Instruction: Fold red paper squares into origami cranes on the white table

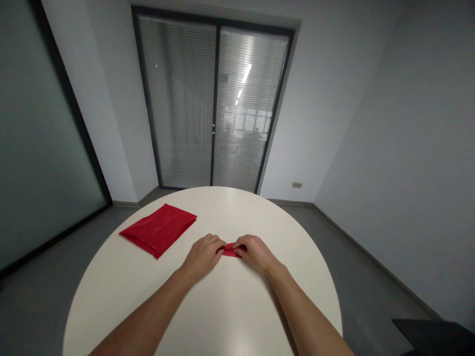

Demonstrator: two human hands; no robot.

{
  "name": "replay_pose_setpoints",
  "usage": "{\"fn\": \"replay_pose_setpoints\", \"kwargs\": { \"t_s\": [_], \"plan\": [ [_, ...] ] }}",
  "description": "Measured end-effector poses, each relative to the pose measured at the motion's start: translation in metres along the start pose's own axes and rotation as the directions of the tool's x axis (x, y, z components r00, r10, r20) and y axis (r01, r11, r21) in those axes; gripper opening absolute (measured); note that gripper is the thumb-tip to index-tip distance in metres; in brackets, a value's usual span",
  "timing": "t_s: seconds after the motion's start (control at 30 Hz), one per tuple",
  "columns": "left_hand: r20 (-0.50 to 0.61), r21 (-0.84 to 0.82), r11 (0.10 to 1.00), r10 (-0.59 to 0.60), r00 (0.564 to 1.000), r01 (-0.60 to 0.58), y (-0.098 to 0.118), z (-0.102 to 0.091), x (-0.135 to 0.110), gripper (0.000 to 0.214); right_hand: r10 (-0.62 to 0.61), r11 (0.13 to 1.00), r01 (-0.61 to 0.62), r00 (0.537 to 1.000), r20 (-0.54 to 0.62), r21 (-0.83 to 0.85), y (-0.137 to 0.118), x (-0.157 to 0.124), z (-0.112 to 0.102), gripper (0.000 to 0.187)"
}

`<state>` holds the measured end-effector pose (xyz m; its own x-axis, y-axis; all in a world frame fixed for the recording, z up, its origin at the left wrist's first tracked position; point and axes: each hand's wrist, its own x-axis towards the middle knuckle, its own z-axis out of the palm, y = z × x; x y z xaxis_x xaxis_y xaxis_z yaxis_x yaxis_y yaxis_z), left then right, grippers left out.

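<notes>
Red is the small folded piece (230, 249) that we hold near the middle of the round white table (230, 316). From the camera on our head, we see both our hands down on the table top, close together.

Our left hand (203, 254) is on the left end of the small folded piece. Its fingers (219, 243) are curled in and pinched on the red edge. Our right hand (256, 252) is on the right end, and its fingers (239, 248) are curled and pinched on it too. Only a little strip of red shows between the two hands, and it lies flat on the table. Both our bare arms reach in from the near edge of the table.

On the far left part of the table lies a bigger red sheet (159, 229), folded flat, well apart from our hands. Past the far edge of the table stands a glass door with blinds (213, 99). Off the table's near right side a dark flat thing (434, 336) peeks in, and we cannot tell what it is.
</notes>
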<state>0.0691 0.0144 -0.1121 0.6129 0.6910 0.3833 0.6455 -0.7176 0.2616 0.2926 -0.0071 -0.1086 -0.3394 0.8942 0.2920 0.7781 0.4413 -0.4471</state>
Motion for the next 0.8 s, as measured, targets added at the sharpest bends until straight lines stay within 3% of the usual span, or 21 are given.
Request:
{"fn": "replay_pose_setpoints", "kwargs": {
  "t_s": [0.17,0.37,0.5,0.7,0.8],
  "plan": [
    [0.007,0.057,0.998,0.027,1.0,-0.027,0.0,0.003,0.002,0.019,-0.005,1.0,0.005,1.0,0.001,-0.003,-0.005,-0.001,0.0,0.024],
    [-0.08,0.124,0.99,0.072,0.994,-0.061,0.001,0.0,0.004,0.018,-0.127,0.992,0.123,0.987,-0.102,-0.036,-0.011,0.003,-0.002,0.037],
    [-0.087,0.166,0.983,0.092,0.992,-0.077,0.002,-0.001,0.005,0.02,-0.161,0.981,0.15,0.982,-0.097,-0.12,-0.012,0.003,-0.005,0.041],
    [-0.043,0.155,0.982,0.115,0.992,-0.107,-0.002,0.004,0.003,0.018,-0.15,0.987,0.148,0.988,-0.03,-0.066,-0.007,-0.004,-0.012,0.023],
    [-0.005,0.13,0.981,0.143,0.99,-0.141,-0.003,0.005,0.001,0.022,-0.117,0.993,0.119,0.991,-0.069,0.012,-0.006,-0.007,-0.012,0.011]
  ]
}}
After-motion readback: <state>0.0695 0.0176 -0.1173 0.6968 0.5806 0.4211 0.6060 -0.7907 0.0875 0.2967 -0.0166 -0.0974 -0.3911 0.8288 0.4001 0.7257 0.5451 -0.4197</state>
